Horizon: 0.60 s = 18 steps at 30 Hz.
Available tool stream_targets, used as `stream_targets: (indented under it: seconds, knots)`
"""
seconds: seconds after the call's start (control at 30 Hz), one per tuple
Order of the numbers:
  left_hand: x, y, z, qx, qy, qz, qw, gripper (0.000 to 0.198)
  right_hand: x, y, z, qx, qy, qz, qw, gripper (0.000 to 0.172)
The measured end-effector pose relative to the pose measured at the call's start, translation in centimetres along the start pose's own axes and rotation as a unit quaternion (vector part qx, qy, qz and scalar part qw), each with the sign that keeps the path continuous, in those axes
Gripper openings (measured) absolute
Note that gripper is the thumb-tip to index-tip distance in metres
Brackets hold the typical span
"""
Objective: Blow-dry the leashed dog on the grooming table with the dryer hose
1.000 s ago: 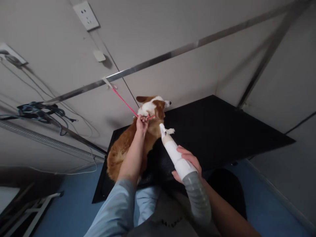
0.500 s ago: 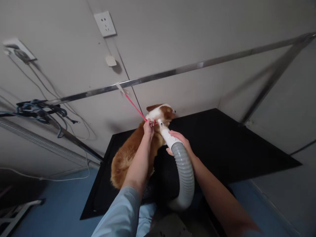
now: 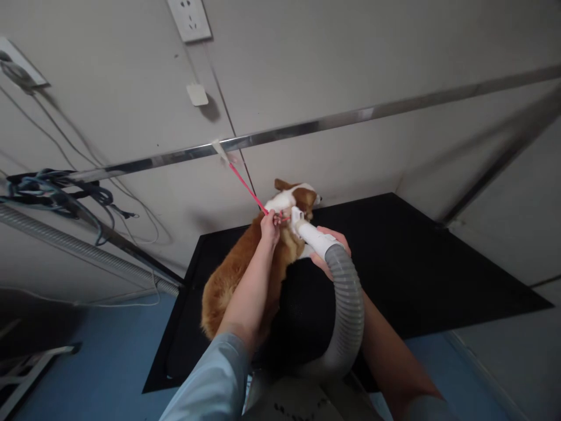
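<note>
Gripping white plastic nozzle [image 3: 314, 235] on grey ribbed hose [image 3: 349, 304] in right hand [image 3: 342, 238]; pinching thin red cord [image 3: 246, 186] in left hand [image 3: 270, 227], at neck of brown-and-white dog [image 3: 230, 263] on flat black surface [image 3: 421, 257]. Bringing nozzle closer beside left hand, likely reaching neck fur.

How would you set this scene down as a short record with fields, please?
animal: brown-and-white dog on a black table, head toward the wall
left hand: closed on the red lead, at the dog's neck
right hand: fingers around the white nozzle
nozzle tip: near the dog's neck
hose: grey, ribbed, joined to the nozzle
lead's upper end: at a pale strap on the metal bar
</note>
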<state>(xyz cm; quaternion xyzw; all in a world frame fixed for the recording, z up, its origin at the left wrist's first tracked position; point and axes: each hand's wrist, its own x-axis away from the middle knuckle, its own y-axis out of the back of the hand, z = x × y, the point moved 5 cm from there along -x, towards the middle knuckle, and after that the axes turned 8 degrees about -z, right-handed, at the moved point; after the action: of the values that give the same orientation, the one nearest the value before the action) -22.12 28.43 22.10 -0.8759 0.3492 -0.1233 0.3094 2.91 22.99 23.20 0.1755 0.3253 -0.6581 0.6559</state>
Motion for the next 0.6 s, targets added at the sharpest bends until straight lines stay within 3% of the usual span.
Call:
stream_targets:
  seconds: [0.2, 0.33, 0.6]
  knots:
    - [-0.3, -0.5, -0.1, -0.034, -0.016, 0.025, 0.999, 0.047, 1.1, -0.1, -0.6, 0.029, -0.02, 0.021, 0.999, 0.066]
    - [-1.4, -1.3, 0.2, -0.061, -0.013, 0.014, 0.998, 0.052, 1.2, -1.7, -1.3, 0.043, 0.069, 0.035, 0.996, 0.066]
    - [-2.8, -2.4, 1.1, -0.064, -0.013, 0.026, 0.998, 0.052, 1.4, -4.6, -1.5, 0.11, 0.132, 0.103, 0.98, 0.047]
